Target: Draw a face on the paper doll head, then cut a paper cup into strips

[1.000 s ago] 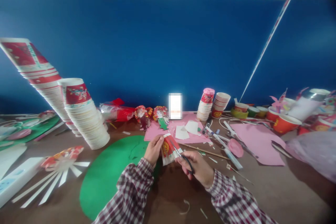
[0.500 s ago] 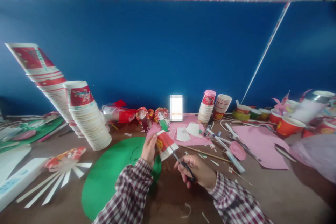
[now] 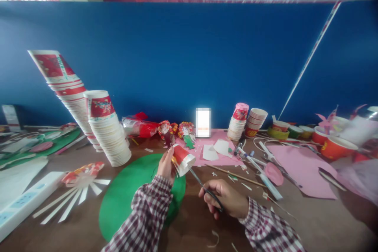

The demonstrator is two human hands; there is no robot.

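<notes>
A red and white paper cup [image 3: 183, 159] is in my left hand [image 3: 166, 166], whose fingers press on its left side. Its white end points down and to the right. My right hand [image 3: 223, 197] is closed around the dark handles of the scissors [image 3: 201, 183]. The blade tips touch or lie very near the cup's white edge; which of the two I cannot tell. Under my left forearm lies a green round sheet [image 3: 126, 195]. Left of it, a cut cup with white strips fanned out [image 3: 78, 185] rests on the brown table [image 3: 203, 228].
Tall stacks of paper cups [image 3: 108, 134] stand at the left, and shorter stacks [image 3: 238, 124] at the back right. Pink sheets [image 3: 307, 169], markers [image 3: 267, 181], a thin stick [image 3: 233, 173] and paper scraps lie around. A white power strip [image 3: 26, 204] is at the far left.
The cup has turned in my left hand, so its white end now faces right. The scissors have drawn back from across the cup to its edge. The whole view has shifted slightly.
</notes>
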